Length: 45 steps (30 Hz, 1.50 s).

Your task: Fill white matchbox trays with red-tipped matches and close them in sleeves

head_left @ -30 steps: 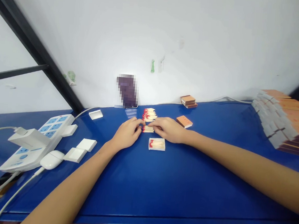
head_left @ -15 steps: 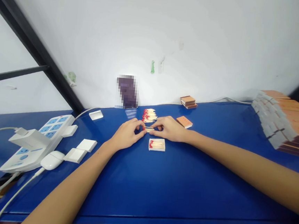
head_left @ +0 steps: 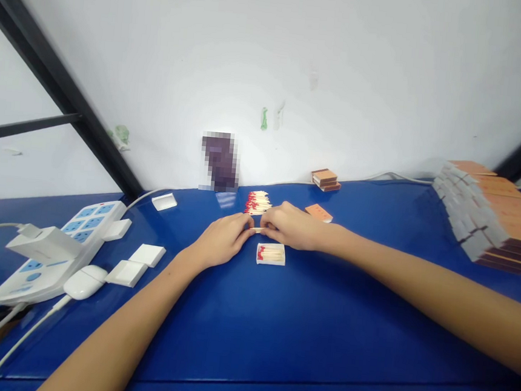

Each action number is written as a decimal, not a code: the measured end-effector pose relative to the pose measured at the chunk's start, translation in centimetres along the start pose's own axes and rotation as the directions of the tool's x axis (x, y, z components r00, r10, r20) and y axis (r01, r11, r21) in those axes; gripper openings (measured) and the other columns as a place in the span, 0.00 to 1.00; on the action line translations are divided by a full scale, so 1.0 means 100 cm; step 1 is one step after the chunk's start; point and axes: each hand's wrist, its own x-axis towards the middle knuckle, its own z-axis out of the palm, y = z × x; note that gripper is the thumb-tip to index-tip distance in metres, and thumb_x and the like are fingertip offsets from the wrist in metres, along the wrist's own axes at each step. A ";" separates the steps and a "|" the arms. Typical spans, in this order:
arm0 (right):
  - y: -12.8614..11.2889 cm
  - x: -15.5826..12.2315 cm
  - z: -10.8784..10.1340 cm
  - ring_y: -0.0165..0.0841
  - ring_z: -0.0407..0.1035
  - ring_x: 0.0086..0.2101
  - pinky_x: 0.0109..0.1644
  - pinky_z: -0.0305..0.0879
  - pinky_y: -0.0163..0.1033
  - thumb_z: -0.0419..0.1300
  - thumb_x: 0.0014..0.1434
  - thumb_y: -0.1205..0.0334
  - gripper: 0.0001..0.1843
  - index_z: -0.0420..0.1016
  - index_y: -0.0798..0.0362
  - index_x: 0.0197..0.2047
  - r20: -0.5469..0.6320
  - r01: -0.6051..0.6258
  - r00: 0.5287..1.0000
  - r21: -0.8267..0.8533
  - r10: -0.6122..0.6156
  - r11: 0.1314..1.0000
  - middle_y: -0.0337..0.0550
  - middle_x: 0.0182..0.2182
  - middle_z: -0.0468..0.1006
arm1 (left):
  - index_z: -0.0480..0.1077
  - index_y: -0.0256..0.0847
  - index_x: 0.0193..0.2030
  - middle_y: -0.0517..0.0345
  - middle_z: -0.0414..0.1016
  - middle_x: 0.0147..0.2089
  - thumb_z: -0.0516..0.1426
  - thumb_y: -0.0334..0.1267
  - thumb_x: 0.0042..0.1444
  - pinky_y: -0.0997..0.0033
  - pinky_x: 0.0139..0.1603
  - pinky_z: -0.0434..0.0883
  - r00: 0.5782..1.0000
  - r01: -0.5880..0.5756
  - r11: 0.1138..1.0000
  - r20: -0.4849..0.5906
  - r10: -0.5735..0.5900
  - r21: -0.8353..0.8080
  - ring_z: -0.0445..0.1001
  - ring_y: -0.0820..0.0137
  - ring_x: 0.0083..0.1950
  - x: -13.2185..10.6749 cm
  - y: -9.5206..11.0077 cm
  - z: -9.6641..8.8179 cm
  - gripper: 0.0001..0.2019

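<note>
Between my two hands a small bundle of matches (head_left: 258,230) lies crosswise, pinched at its ends. My left hand (head_left: 226,236) is closed on the left end, thumb and finger together, hiding the heads. On the right end the fingertips of my right hand (head_left: 292,225) are closed too. Just behind them is a loose pile of red-tipped matches (head_left: 258,202), heads to the left. In front sits a white matchbox tray (head_left: 284,256) with several matches in it, their red heads also at the left.
White empty trays (head_left: 126,273) lie at the left beside a power strip (head_left: 61,251) and a white charger case (head_left: 85,282). An orange matchbox sleeve (head_left: 318,213) and small stacked boxes (head_left: 326,179) are behind my right hand. Many matchboxes (head_left: 491,209) are piled far right; a blurred-out phone (head_left: 221,161) leans on the wall.
My hands have drawn the matches into a tighter bundle, where separate sticks showed before. The right fingers have curled in closer. The whole view has shifted slightly.
</note>
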 end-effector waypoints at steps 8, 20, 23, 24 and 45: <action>0.003 -0.002 0.000 0.34 0.69 0.32 0.32 0.54 0.36 0.54 0.66 0.59 0.10 0.72 0.54 0.36 0.071 -0.023 0.997 -0.008 0.023 1.000 0.47 0.35 0.77 | 0.65 0.42 0.42 0.54 0.72 0.40 0.45 0.47 0.68 0.66 0.36 0.66 1.000 -0.003 0.998 0.022 0.001 0.068 0.71 0.65 0.37 -0.001 0.005 -0.002 0.13; -0.006 -0.003 -0.021 0.31 0.66 0.28 0.28 0.52 0.36 0.55 0.64 0.58 0.11 0.75 0.52 0.33 0.172 -0.098 0.980 -0.039 0.103 0.994 0.43 0.30 0.77 | 0.63 0.41 0.41 0.52 0.72 0.40 0.42 0.45 0.70 0.63 0.40 0.68 0.998 -0.025 0.987 0.063 0.015 0.157 0.72 0.63 0.39 0.000 0.013 0.001 0.14; -0.006 -0.002 -0.025 0.30 0.66 0.26 0.29 0.53 0.35 0.57 0.62 0.59 0.10 0.75 0.51 0.31 0.183 -0.110 0.977 0.017 0.105 0.994 0.41 0.28 0.77 | 0.63 0.41 0.42 0.52 0.72 0.41 0.42 0.45 0.70 0.63 0.40 0.68 0.996 -0.032 0.984 0.082 0.017 0.177 0.73 0.62 0.40 0.000 0.015 0.002 0.14; -0.006 -0.002 -0.024 0.29 0.66 0.26 0.29 0.53 0.35 0.58 0.62 0.60 0.09 0.75 0.52 0.31 0.186 -0.117 0.977 0.033 0.109 0.993 0.40 0.27 0.77 | 0.63 0.40 0.42 0.51 0.72 0.41 0.42 0.45 0.70 0.63 0.39 0.68 0.996 -0.034 0.983 0.088 0.019 0.181 0.73 0.62 0.40 0.001 0.016 0.002 0.14; -0.016 -0.006 -0.057 0.28 0.68 0.25 0.28 0.55 0.32 0.57 0.55 0.60 0.09 0.75 0.55 0.30 0.418 -0.099 0.908 0.232 -0.008 0.968 0.38 0.23 0.77 | 0.63 0.40 0.38 0.55 0.71 0.36 0.43 0.43 0.69 0.68 0.35 0.64 0.972 -0.131 0.991 0.200 0.125 0.018 0.69 0.67 0.34 -0.010 0.039 -0.024 0.13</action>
